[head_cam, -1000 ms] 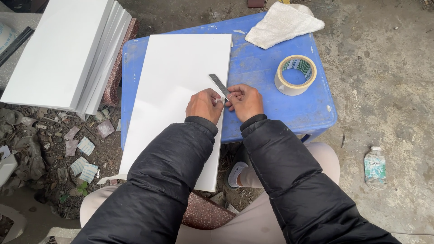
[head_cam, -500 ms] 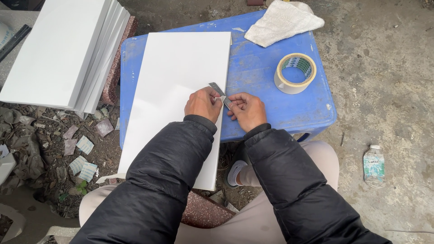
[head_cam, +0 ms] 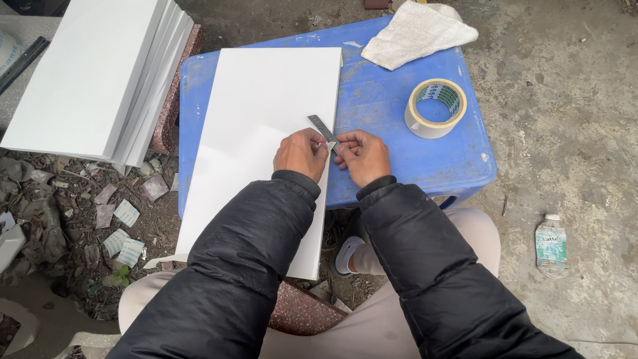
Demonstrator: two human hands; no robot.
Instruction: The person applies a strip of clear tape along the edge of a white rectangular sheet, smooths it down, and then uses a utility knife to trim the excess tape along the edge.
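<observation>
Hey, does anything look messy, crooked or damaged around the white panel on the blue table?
The white rectangular panel lies slightly askew on the blue plastic table and overhangs its near edge. Torn paper scraps litter the ground to the left, and a crushed plastic bottle lies on the concrete to the right.

Blue table (head_cam: 399,166) — tile (head_cam: 259,133), tape (head_cam: 435,108), cloth (head_cam: 419,33).

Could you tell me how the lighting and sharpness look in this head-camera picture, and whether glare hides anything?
Head view: flat, soft daylight with only faint shadows under the left hand and right hand; the white tile is bright and nearly featureless, though its edges stay readable; the thin metal blade and the tape roll are sharp; no obvious motion blur; slight wide-angle stretch towards the corners.
</observation>
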